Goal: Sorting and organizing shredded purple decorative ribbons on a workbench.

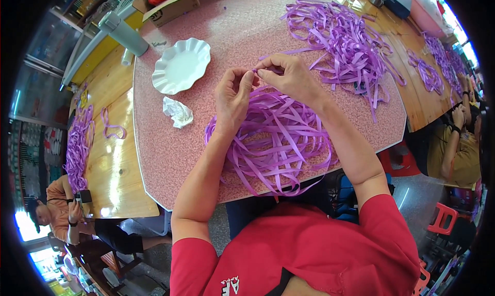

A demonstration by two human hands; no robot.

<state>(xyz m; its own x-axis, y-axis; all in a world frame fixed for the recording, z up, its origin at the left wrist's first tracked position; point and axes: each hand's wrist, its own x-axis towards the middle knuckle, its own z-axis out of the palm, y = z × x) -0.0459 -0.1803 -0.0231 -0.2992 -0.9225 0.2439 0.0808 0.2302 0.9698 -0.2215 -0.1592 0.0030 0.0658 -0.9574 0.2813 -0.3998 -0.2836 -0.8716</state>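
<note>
From where I stand, both bare hands of the person in the red short-sleeved shirt meet over the table, thumbs nearly tip to tip. The left hand comes up steeply, its fingers curled inward and thumb pointing up; the right hand reaches in from the other side, bent at the wrist, with its forearm slanting across. Both are closed to a narrow pinch on one tiny dark-purple piece, too small for me to tell its shape, held just above the far edge of a loose heap of shiny purple ribbon. That heap lies between the forearms, at the near edge of the pink speckled tabletop. I count two big ribbon heaps on this table, the second, a tangled purple ribbon pile, at the far right; I cannot count the strands. There is also one white dish with a scalloped rim, one crumpled white tissue just below it, one grey-green cylindrical bottle and one open brown cardboard box at the far left.
</note>
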